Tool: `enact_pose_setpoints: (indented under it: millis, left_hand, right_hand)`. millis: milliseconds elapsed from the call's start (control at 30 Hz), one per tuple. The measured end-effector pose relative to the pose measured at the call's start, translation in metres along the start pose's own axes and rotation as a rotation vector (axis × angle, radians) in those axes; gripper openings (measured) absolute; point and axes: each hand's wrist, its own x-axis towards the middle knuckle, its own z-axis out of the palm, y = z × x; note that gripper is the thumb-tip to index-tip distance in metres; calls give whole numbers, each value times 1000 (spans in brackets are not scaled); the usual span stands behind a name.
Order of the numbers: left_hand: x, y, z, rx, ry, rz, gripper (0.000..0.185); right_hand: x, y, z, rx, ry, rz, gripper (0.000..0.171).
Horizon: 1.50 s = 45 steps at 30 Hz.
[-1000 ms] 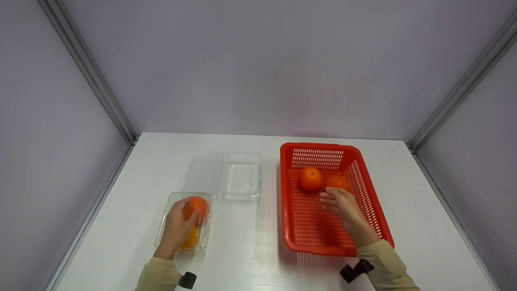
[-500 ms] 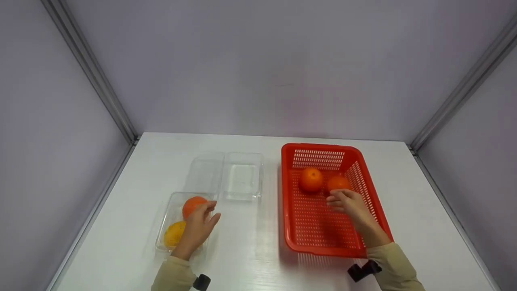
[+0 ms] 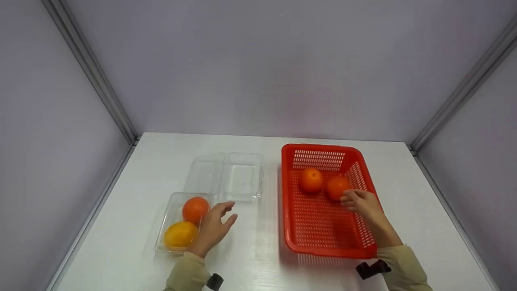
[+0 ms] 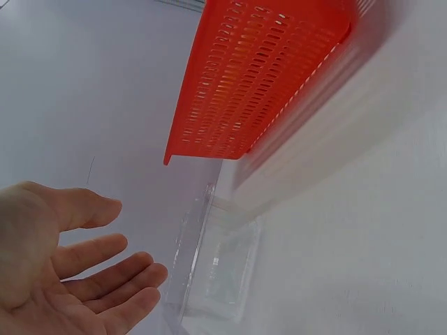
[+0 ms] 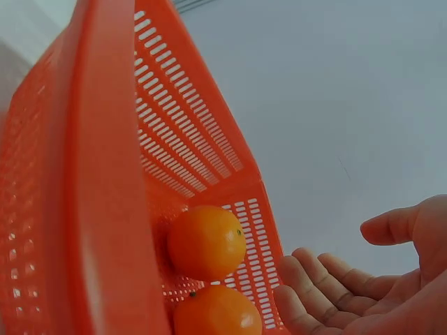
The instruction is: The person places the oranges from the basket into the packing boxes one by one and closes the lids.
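Observation:
A clear plastic tray (image 3: 167,214) at the front left holds an orange (image 3: 195,209) and a yellower orange (image 3: 180,235). My left hand (image 3: 216,226) hovers just right of that tray, fingers spread and holding nothing (image 4: 84,279). A red perforated basket (image 3: 295,238) on the right holds two oranges, one (image 3: 311,179) to the left and one (image 3: 337,186) to the right. My right hand (image 3: 361,201) is inside the basket, fingertips at the right orange (image 5: 216,313), palm open (image 5: 370,293). The other basket orange (image 5: 206,242) lies just beyond.
A second clear tray with its lid folded open (image 3: 242,178) lies between the filled tray and the basket (image 4: 258,84). White tabletop (image 3: 250,250) lies around them, bounded by grey walls and metal corner rails (image 3: 93,76).
My left hand let go of the orange in the clear tray and drew away to the right. My right hand moved right inside the basket to the right orange.

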Motion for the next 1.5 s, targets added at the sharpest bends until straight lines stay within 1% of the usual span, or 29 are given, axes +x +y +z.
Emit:
enact_pose_setpoints:
  millis: [100,267,500,600,767,900,1133,1300,1500]
  left_hand:
    - [1,1,4,3,-7,21,33]
    - [4,3,7,-14,-22,32,33]
    - [8,6,12,-27,-10,123,31]
    - [9,8,14,-37,-14,126,32]
    - [12,10,16,-46,-14,141,32]
    - [14,13,19,-44,-7,158,30]
    - [18,18,21,-34,1,197,30]
    - [19,18,23,-35,1,201,30]
    - [19,18,25,-41,-2,200,30]
  right_hand:
    - [0,3,-7,-33,0,9,52]
    - [0,6,-18,-72,-17,22,56]
    - [0,11,-31,-57,-16,56,57]
    - [0,11,-38,-61,-4,71,58]
    - [-1,12,-50,-83,23,55,57]
    - [-1,15,-58,-64,30,55,55]
    - [-1,27,-68,-75,52,78,54]
    - [-1,39,-75,-110,78,91,55]
    - [-1,50,-79,-101,75,127,55]
